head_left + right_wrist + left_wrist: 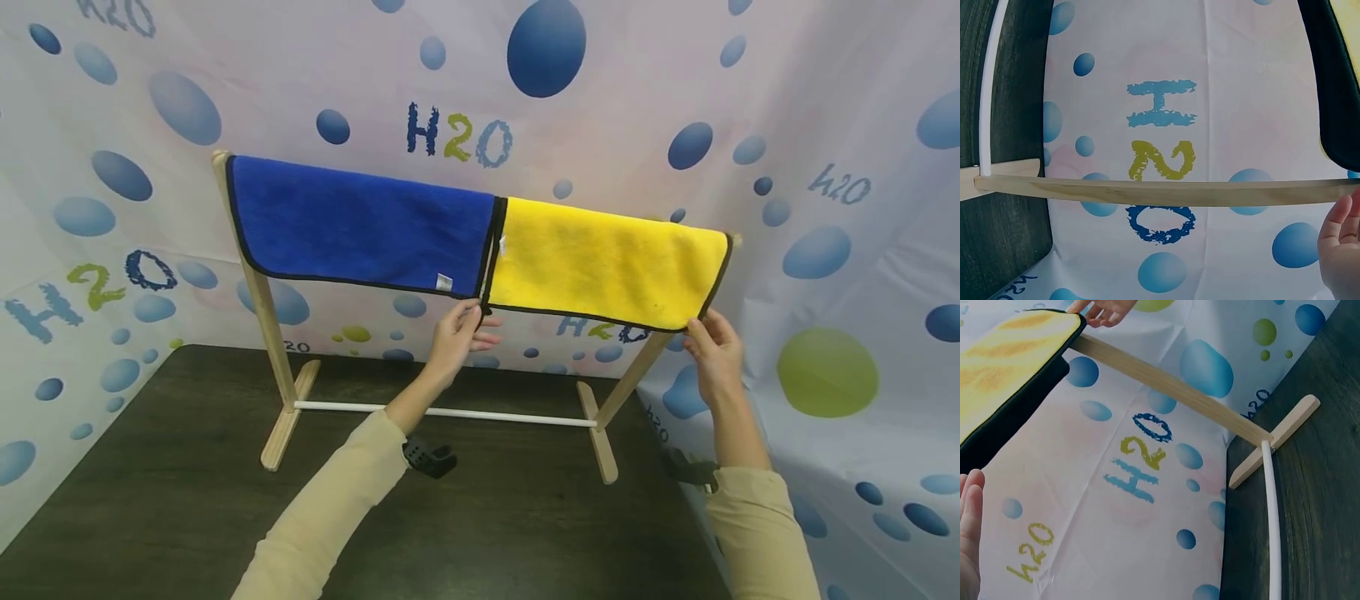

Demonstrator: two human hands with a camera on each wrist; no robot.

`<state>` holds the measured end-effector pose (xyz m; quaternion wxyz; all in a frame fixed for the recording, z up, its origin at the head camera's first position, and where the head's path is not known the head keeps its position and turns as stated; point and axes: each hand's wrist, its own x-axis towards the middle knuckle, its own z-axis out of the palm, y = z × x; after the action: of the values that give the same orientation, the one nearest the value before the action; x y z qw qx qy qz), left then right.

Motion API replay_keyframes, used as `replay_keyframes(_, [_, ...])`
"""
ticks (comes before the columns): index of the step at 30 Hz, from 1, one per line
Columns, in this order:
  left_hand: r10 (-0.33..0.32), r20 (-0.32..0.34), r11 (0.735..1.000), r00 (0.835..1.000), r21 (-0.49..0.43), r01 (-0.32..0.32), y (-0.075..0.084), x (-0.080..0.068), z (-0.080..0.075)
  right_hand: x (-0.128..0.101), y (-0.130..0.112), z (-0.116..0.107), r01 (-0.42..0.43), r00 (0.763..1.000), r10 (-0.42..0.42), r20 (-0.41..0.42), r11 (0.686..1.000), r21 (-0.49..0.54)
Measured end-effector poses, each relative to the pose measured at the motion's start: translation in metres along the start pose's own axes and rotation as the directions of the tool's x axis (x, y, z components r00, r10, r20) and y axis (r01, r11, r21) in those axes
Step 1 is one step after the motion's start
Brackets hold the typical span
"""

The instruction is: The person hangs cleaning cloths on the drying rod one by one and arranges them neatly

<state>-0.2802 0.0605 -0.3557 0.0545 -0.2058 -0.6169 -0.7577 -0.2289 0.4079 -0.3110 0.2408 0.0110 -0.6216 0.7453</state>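
Observation:
A yellow towel [607,271] with black edging hangs over the right half of a wooden rack's top bar. My left hand [452,343] pinches its lower left corner between thumb and forefinger, the other fingers spread out. At the lower right corner, beside the right post, my right hand [718,358] pinches the black edge. A blue towel [360,229], also edged in black, hangs on the left half, close beside the yellow one. In the left wrist view only some fingers [969,519] of the left hand show. The right wrist view catches part of the right hand [1341,253] near the post.
The rack has a left post [268,337], a right post [637,375], flat wooden feet and a white lower rod [487,414]. It stands on a dark wooden table [150,492]. Behind it hangs a pale curtain [630,108] printed with blue dots and lettering.

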Motion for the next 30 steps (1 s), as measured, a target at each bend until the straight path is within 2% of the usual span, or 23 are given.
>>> replay_keyframes(5, [0.058,0.010,0.997,0.998,0.055,-0.058,0.006,-0.002,-0.016,-0.002,-0.003,0.001,-0.001,1.000,0.001,-0.023,1.000,-0.003])
replay_keyframes(9, [0.144,-0.010,0.981,0.990,0.134,-0.141,0.016,-0.003,-0.038,-0.004,-0.004,0.000,0.019,0.999,-0.019,-0.049,1.000,-0.001])
replay_keyframes(12, [0.237,-0.037,0.954,0.971,0.195,-0.226,0.028,-0.004,-0.059,-0.006,-0.003,-0.002,0.025,0.998,-0.025,-0.062,1.000,0.004])
replay_keyframes(14, [0.327,-0.061,0.918,0.943,0.258,-0.302,0.038,-0.005,-0.073,-0.008,-0.002,-0.004,0.021,0.997,-0.022,-0.072,1.000,-0.005])
replay_keyframes(15, [0.385,-0.072,0.889,0.920,0.298,-0.348,0.044,-0.005,-0.081,-0.008,-0.002,-0.005,0.019,0.997,-0.019,-0.070,1.000,-0.004])
replay_keyframes(16, [0.448,-0.091,0.852,0.889,0.345,-0.394,0.049,-0.004,-0.088,-0.009,-0.002,-0.006,0.018,0.997,-0.019,-0.074,1.000,-0.010])
replay_keyframes(17, [0.525,-0.114,0.802,0.844,0.398,-0.445,0.055,-0.003,-0.095,-0.010,-0.001,-0.007,0.017,0.997,-0.018,-0.076,1.000,-0.009])
replay_keyframes(18, [0.598,-0.130,0.744,0.791,0.457,-0.488,0.061,-0.001,-0.101,-0.010,-0.001,-0.008,0.018,0.997,-0.019,-0.076,1.000,-0.009])
replay_keyframes(19, [0.668,-0.142,0.677,0.730,0.521,-0.519,0.068,0.002,-0.107,-0.010,-0.001,-0.009,0.018,0.997,-0.018,-0.074,1.000,0.001])
replay_keyframes(20, [0.728,-0.144,0.608,0.671,0.589,-0.533,0.074,0.005,-0.114,-0.011,-0.001,-0.009,0.020,0.997,-0.019,-0.069,1.000,0.010])
replay_keyframes(21, [0.766,-0.137,0.548,0.628,0.649,-0.527,0.081,0.008,-0.120,-0.011,-0.001,-0.009,0.021,0.998,-0.020,-0.065,1.000,0.020])
replay_keyframes(22, [0.793,-0.123,0.492,0.597,0.706,-0.509,0.087,0.011,-0.127,-0.011,-0.001,-0.009,0.022,0.998,-0.020,-0.067,0.999,0.025])
replay_keyframes(23, [0.813,-0.096,0.435,0.575,0.756,-0.489,0.093,0.014,-0.134,-0.011,-0.002,-0.009,0.021,0.998,-0.019,-0.065,0.999,0.036])
replay_keyframes(24, [0.812,-0.060,0.389,0.581,0.797,-0.461,0.098,0.017,-0.140,-0.010,-0.002,-0.008,0.022,0.998,-0.020,-0.064,0.999,0.040])
replay_keyframes(25, [0.800,-0.026,0.353,0.600,0.829,-0.435,0.104,0.019,-0.146,-0.010,-0.002,-0.007,0.022,0.997,-0.019,-0.070,0.999,0.043])
replay_keyframes(28, [0.715,0.077,0.249,0.695,0.901,-0.355,0.118,0.024,-0.162,-0.008,-0.001,-0.002,0.021,0.996,-0.017,-0.088,0.999,0.043])
replay_keyframes(30, [0.648,0.119,0.198,0.752,0.927,-0.317,0.126,0.026,-0.170,-0.007,0.000,0.002,0.013,0.996,-0.010,-0.089,0.999,0.043])
